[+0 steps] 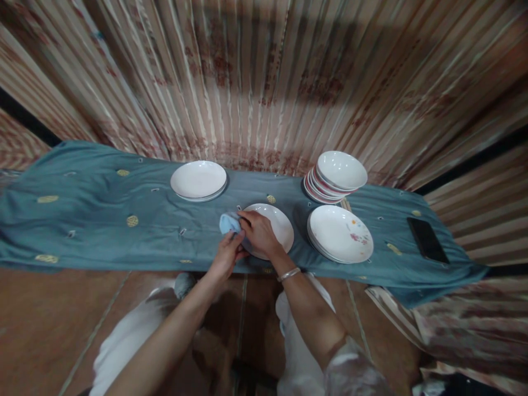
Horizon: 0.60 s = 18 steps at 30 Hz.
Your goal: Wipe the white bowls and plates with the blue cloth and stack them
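Observation:
A white plate (282, 226) lies in front of me near the table's front edge, its left part covered by my hands. My left hand (226, 256) is closed at the plate's left rim, its thumb on top close to the cloth and its fingers partly hidden below. My right hand (260, 232), with a silver bangle on the wrist, reaches over the plate. Its fingers pinch a bunched light blue cloth (229, 223), which sticks out to the left above the left hand.
White plates (198, 179) are stacked at the back left. Flower-patterned plates (338, 234) are piled on the right, with stacked bowls (341, 169) behind them. A black phone (427, 240) lies far right on the green tablecloth (94, 214). A pleated curtain (247, 82) hangs behind.

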### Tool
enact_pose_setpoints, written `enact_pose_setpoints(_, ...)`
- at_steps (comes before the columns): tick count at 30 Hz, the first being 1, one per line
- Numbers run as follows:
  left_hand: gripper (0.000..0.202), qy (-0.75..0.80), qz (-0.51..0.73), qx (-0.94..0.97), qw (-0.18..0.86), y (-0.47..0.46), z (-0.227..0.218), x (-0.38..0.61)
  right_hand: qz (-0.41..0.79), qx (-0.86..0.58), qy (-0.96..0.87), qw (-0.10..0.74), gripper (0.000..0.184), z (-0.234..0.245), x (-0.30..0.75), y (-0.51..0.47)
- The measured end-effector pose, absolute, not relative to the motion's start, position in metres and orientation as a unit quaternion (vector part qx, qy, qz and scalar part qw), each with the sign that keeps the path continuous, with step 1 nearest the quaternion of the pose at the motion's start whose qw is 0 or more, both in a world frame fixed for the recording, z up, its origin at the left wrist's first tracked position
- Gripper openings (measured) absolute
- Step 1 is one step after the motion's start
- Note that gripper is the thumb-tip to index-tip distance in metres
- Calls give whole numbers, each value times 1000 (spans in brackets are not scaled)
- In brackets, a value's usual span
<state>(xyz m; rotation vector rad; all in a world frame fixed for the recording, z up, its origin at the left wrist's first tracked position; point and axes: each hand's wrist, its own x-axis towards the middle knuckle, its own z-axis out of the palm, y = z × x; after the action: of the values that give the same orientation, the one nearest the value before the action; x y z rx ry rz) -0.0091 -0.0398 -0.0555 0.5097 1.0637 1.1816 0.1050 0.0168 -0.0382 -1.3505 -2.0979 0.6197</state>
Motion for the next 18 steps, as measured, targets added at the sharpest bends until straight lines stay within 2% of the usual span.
enact_pose_setpoints(9, 87, 487, 520, 203, 672, -39, -58, -9, 173, -552, -776, 252, 42, -40, 114, 28)
enact_pose_setpoints(14, 87, 476, 512, 218, 681, -40, -55, -10, 132, -576, -774, 228, 46, -42, 123, 30)
enact_pose_setpoints(18, 85, 473, 508, 230, 682, -41, -52, -10, 93, -607, -773, 159, 49, -38, 132, 26)
